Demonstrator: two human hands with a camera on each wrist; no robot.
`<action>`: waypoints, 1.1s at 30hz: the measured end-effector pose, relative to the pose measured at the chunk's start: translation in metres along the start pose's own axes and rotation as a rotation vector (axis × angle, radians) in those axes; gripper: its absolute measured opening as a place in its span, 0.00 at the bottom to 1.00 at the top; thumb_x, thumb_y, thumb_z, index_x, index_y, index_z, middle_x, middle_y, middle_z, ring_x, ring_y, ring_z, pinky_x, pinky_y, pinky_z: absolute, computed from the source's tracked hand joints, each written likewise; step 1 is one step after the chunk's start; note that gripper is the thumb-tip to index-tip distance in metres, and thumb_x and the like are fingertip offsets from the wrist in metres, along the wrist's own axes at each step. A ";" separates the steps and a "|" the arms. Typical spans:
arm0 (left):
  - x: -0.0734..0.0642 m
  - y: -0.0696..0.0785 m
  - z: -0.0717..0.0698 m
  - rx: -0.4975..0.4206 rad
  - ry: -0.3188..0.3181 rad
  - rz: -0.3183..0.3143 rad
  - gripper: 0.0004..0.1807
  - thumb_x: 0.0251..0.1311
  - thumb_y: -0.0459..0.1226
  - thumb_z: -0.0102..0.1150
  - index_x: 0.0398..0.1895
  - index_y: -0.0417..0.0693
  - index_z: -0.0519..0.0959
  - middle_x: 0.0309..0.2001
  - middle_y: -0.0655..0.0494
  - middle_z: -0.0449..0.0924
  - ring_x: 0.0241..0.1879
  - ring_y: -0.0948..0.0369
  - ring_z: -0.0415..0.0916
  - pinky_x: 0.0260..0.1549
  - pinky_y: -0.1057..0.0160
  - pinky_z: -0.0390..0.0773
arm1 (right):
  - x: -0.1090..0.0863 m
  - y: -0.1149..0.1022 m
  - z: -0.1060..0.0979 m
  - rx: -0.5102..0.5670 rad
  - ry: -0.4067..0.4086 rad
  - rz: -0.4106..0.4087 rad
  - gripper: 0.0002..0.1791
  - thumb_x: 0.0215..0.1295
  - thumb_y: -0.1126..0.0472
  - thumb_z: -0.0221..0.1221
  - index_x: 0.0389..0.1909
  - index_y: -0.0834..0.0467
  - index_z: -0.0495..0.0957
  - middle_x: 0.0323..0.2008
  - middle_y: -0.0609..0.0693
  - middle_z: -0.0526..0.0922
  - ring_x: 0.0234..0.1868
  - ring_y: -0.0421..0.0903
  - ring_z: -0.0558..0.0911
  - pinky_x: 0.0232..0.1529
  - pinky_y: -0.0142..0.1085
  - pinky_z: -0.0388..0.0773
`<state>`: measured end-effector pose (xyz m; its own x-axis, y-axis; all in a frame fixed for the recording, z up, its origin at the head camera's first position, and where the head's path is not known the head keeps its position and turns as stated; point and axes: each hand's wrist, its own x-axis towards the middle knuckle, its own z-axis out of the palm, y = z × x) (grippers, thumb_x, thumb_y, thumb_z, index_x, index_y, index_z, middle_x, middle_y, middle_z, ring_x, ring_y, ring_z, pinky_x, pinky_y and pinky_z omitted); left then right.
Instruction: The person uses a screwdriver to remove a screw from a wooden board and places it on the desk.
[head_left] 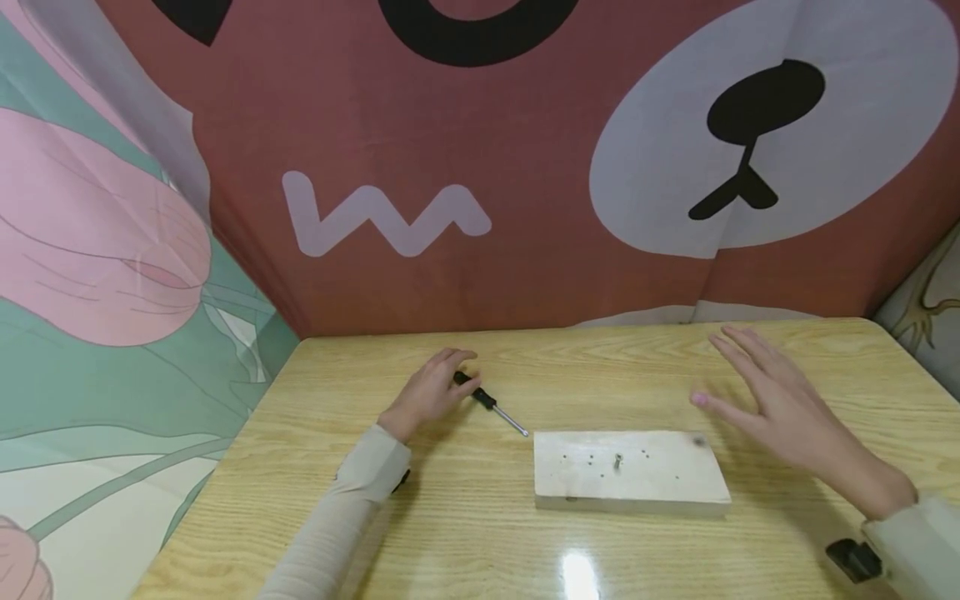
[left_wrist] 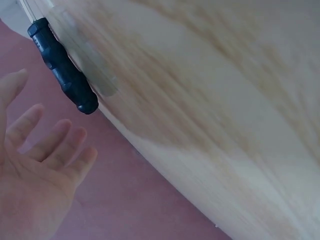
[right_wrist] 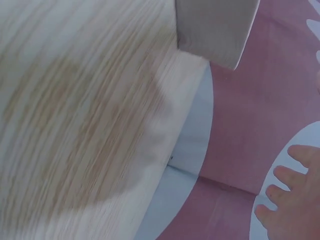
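Observation:
A screwdriver (head_left: 485,401) with a black handle and metal shaft lies on the wooden table, its tip toward a pale wooden block (head_left: 630,487). Close by the handle is my left hand (head_left: 431,392), its fingers loosely bent. In the left wrist view a gap separates that hand (left_wrist: 42,170) from the black screwdriver handle (left_wrist: 64,67). On the block's top a small screw (head_left: 618,461) stands among several small dark holes. My right hand (head_left: 783,408) hovers right of the block with spread fingers, holding nothing. The right wrist view shows its fingertips (right_wrist: 282,177) apart from the block (right_wrist: 215,30).
The light wood-grain table (head_left: 465,542) ends at the back against a red printed cloth (head_left: 450,292). A green and pink printed cloth (head_left: 112,375) hangs at the left. Dark wrist-worn devices show under both sleeves, the right one (head_left: 853,560) most plainly.

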<state>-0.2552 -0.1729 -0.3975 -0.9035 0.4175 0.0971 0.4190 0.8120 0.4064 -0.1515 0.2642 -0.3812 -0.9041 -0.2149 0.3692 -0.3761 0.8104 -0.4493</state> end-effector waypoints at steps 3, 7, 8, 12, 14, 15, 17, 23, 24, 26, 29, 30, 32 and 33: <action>-0.001 0.000 0.000 -0.010 -0.015 0.001 0.27 0.70 0.46 0.58 0.67 0.46 0.71 0.66 0.47 0.71 0.59 0.49 0.76 0.56 0.47 0.79 | -0.002 -0.004 0.002 0.058 -0.025 0.005 0.46 0.64 0.49 0.65 0.78 0.53 0.53 0.78 0.62 0.50 0.78 0.66 0.46 0.70 0.74 0.40; 0.000 0.000 0.000 -0.032 -0.056 -0.012 0.26 0.69 0.47 0.60 0.66 0.47 0.72 0.66 0.49 0.72 0.63 0.50 0.74 0.60 0.48 0.77 | -0.006 -0.009 0.003 0.119 -0.044 0.002 0.46 0.65 0.50 0.65 0.79 0.51 0.51 0.79 0.61 0.48 0.78 0.68 0.46 0.67 0.77 0.42; 0.000 0.000 0.001 -0.035 -0.068 -0.017 0.26 0.69 0.47 0.60 0.66 0.47 0.73 0.66 0.49 0.72 0.63 0.50 0.73 0.61 0.48 0.76 | -0.006 -0.010 0.003 0.134 -0.049 0.000 0.46 0.65 0.51 0.64 0.79 0.51 0.51 0.79 0.61 0.48 0.78 0.68 0.45 0.66 0.77 0.42; 0.001 0.000 0.000 -0.052 -0.102 -0.036 0.26 0.68 0.47 0.61 0.66 0.48 0.73 0.66 0.49 0.73 0.65 0.50 0.71 0.63 0.48 0.74 | -0.011 -0.014 0.004 0.192 -0.087 0.003 0.46 0.66 0.52 0.64 0.79 0.51 0.50 0.79 0.60 0.46 0.77 0.69 0.45 0.63 0.79 0.43; 0.001 0.000 0.000 -0.059 -0.107 -0.044 0.26 0.67 0.46 0.61 0.65 0.48 0.74 0.66 0.50 0.73 0.65 0.50 0.71 0.64 0.49 0.74 | -0.014 -0.017 0.004 0.215 -0.107 0.015 0.46 0.66 0.52 0.64 0.79 0.50 0.50 0.79 0.59 0.46 0.77 0.69 0.45 0.62 0.79 0.44; 0.001 0.000 0.000 -0.061 -0.105 -0.043 0.25 0.67 0.45 0.62 0.65 0.47 0.74 0.65 0.50 0.74 0.65 0.50 0.71 0.64 0.49 0.74 | -0.015 -0.019 0.004 0.221 -0.118 0.022 0.46 0.66 0.52 0.64 0.79 0.50 0.50 0.79 0.59 0.46 0.77 0.69 0.45 0.62 0.79 0.45; 0.001 0.000 0.001 -0.060 -0.106 -0.039 0.25 0.67 0.44 0.62 0.64 0.47 0.75 0.65 0.50 0.74 0.65 0.51 0.71 0.64 0.49 0.74 | -0.017 -0.021 0.005 0.233 -0.136 0.045 0.46 0.65 0.51 0.65 0.79 0.48 0.51 0.79 0.57 0.46 0.77 0.69 0.46 0.61 0.79 0.47; 0.002 0.000 0.003 -0.053 -0.111 -0.026 0.23 0.66 0.42 0.64 0.61 0.46 0.77 0.64 0.49 0.75 0.65 0.51 0.72 0.64 0.50 0.73 | -0.023 -0.026 0.008 0.237 -0.176 0.042 0.46 0.64 0.50 0.66 0.78 0.46 0.52 0.78 0.59 0.51 0.76 0.69 0.50 0.61 0.77 0.52; 0.002 0.000 0.003 -0.052 -0.108 -0.022 0.22 0.65 0.41 0.64 0.61 0.46 0.77 0.64 0.49 0.75 0.64 0.51 0.72 0.64 0.50 0.74 | -0.024 -0.026 0.009 0.235 -0.176 0.031 0.46 0.64 0.51 0.66 0.78 0.47 0.53 0.78 0.60 0.51 0.75 0.69 0.51 0.61 0.77 0.52; 0.002 0.001 0.003 -0.052 -0.109 -0.016 0.22 0.65 0.41 0.65 0.60 0.46 0.78 0.63 0.49 0.76 0.63 0.51 0.73 0.64 0.51 0.74 | -0.026 -0.026 0.010 0.230 -0.177 0.017 0.45 0.64 0.51 0.66 0.78 0.47 0.53 0.77 0.61 0.53 0.74 0.70 0.53 0.61 0.76 0.53; 0.002 0.001 0.003 -0.049 -0.115 -0.009 0.21 0.63 0.39 0.66 0.59 0.46 0.78 0.61 0.49 0.77 0.62 0.51 0.74 0.63 0.51 0.75 | -0.029 -0.025 0.012 0.225 -0.172 0.008 0.45 0.63 0.51 0.67 0.77 0.47 0.55 0.77 0.61 0.54 0.74 0.70 0.54 0.61 0.76 0.53; 0.002 0.001 0.003 -0.045 -0.120 -0.009 0.21 0.63 0.39 0.66 0.59 0.46 0.79 0.61 0.49 0.77 0.61 0.51 0.74 0.63 0.51 0.75 | -0.031 -0.024 0.013 0.221 -0.169 0.005 0.45 0.62 0.51 0.67 0.77 0.47 0.55 0.76 0.61 0.55 0.74 0.70 0.55 0.61 0.76 0.54; 0.002 0.000 0.003 -0.037 -0.127 -0.012 0.21 0.62 0.38 0.67 0.59 0.46 0.79 0.61 0.49 0.78 0.61 0.50 0.75 0.63 0.50 0.75 | -0.033 -0.024 0.013 0.219 -0.172 0.007 0.45 0.62 0.51 0.67 0.77 0.47 0.55 0.76 0.60 0.55 0.74 0.69 0.55 0.61 0.75 0.54; 0.002 0.000 0.003 -0.030 -0.128 -0.010 0.21 0.62 0.37 0.67 0.58 0.46 0.79 0.60 0.49 0.78 0.60 0.50 0.75 0.62 0.51 0.75 | -0.035 -0.025 0.013 0.221 -0.175 0.012 0.45 0.62 0.51 0.67 0.77 0.47 0.55 0.77 0.60 0.54 0.74 0.69 0.54 0.61 0.75 0.54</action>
<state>-0.2570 -0.1708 -0.4001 -0.8876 0.4601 -0.0232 0.4057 0.8046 0.4336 -0.1133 0.2444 -0.3934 -0.9228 -0.3127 0.2250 -0.3828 0.6790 -0.6264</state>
